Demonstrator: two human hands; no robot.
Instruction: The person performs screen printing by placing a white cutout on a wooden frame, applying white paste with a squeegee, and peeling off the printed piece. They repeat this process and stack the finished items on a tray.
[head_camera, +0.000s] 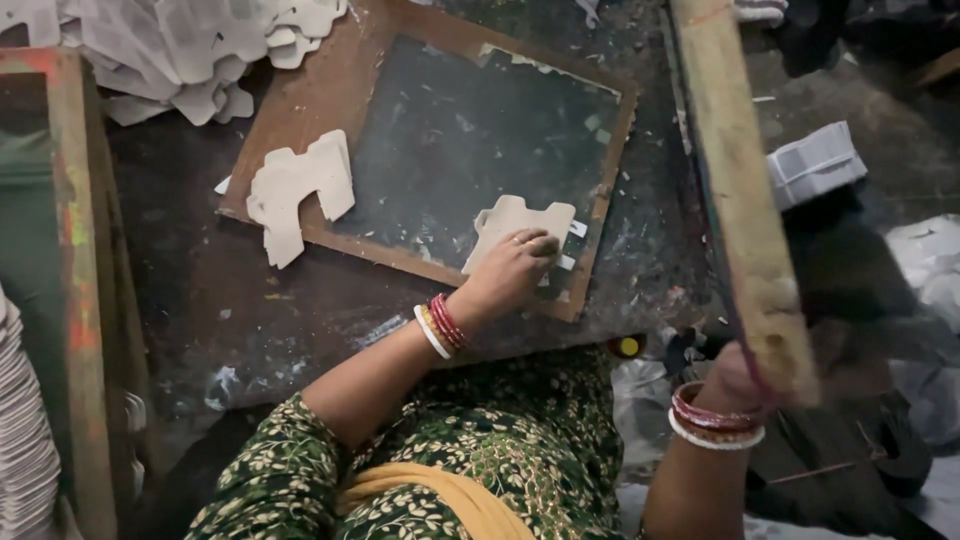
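Your left hand lies flat, fingers pressed down on a pale die-cut card blank that sits at the lower right of the dark plate in its brown wooden board. Your right hand is closed round the lower end of a long wooden frame, raised on edge beside the board. You seem to be seating the blank; the next move calls for keeping it square under your fingers. A small stack of like blanks rests on the board's left edge, a loose heap of white blanks lies top left, and a banded white bundle sits right.
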